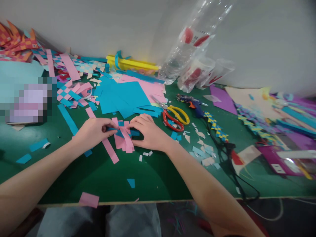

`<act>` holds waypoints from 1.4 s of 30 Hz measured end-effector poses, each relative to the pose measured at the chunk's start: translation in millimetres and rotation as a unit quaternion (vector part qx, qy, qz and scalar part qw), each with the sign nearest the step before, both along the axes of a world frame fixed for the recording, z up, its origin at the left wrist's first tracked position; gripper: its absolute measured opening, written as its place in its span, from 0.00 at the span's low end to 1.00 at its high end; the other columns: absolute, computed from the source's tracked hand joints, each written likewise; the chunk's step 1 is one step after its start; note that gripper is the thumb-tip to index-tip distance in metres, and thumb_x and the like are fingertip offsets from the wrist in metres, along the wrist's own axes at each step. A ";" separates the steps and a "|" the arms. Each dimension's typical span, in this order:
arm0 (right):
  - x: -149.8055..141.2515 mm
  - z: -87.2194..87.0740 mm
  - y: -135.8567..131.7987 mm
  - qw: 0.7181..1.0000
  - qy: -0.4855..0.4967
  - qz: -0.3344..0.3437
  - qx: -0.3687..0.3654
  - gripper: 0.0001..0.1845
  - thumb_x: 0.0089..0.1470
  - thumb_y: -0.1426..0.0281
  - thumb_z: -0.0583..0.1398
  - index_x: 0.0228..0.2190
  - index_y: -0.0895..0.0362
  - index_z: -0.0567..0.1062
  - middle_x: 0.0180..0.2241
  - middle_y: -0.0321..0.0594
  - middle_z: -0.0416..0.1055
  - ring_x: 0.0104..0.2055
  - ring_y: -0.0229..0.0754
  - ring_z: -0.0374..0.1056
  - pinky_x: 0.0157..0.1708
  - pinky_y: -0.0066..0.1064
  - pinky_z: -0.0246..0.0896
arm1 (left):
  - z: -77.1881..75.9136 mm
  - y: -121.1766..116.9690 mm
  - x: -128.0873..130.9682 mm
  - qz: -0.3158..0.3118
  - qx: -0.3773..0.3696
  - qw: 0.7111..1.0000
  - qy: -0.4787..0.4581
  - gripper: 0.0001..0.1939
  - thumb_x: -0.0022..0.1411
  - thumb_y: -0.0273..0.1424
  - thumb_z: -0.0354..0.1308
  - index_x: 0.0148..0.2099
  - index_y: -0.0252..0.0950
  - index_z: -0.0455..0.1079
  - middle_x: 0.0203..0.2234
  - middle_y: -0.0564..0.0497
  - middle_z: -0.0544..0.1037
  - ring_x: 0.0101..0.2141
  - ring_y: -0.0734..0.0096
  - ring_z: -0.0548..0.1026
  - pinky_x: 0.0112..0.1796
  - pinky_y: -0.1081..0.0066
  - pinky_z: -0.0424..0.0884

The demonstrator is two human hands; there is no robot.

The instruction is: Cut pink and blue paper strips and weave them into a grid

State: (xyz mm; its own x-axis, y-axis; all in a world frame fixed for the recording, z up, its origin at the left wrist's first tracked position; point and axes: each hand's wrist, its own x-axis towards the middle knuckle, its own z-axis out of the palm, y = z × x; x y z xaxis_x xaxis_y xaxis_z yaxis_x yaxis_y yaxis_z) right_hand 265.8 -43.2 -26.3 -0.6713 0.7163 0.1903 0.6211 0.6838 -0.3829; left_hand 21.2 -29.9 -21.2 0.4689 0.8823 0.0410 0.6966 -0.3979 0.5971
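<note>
Both the left hand (92, 130) and the right hand (148, 133) were closed on one small woven piece (123, 141) of pink and blue paper strips, which was to the left of the scissors (170, 115) and nearer to the person. The left one pinched its left edge with thumb and finger, while the right one held its right side with bent fingers. Further outward, some blue sheets (129, 95) lay left of the scissors, a glue gun (197, 108) lay to their right, and plastic cups (195, 74) were behind them.

held weave (125, 138) 1 | scissors (170, 108) 1 | glue gun (196, 108) 1 | yellow bar (138, 64) 1
</note>
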 end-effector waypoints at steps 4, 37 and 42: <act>-4.1 -1.0 -2.0 1.000 -0.007 -0.018 0.020 0.13 0.58 0.62 0.59 0.43 0.55 0.72 0.42 0.43 0.70 0.47 0.48 0.61 0.55 0.43 0.48 | -0.8 -2.6 2.1 0.002 0.001 1.000 0.010 0.10 0.61 0.39 0.58 0.41 0.42 0.77 0.30 0.52 0.80 0.25 0.70 0.71 0.25 0.71 0.64; 13.1 8.0 4.7 0.996 0.089 0.018 0.025 0.20 0.56 0.62 0.63 0.50 0.51 0.72 0.48 0.42 0.75 0.53 0.48 0.67 0.56 0.47 0.56 | -3.2 -1.4 3.5 -0.115 0.177 0.977 -0.001 0.14 0.65 0.42 0.58 0.45 0.37 0.75 0.46 0.45 0.76 0.45 0.59 0.75 0.44 0.62 0.69; 21.2 5.8 11.0 0.998 0.066 0.002 0.001 0.19 0.54 0.59 0.64 0.46 0.52 0.73 0.54 0.44 0.71 0.59 0.50 0.63 0.62 0.50 0.51 | -4.4 2.9 -4.4 -0.075 0.167 0.983 0.032 0.28 0.60 0.49 0.61 0.56 0.37 0.68 0.54 0.41 0.73 0.54 0.50 0.69 0.53 0.52 0.64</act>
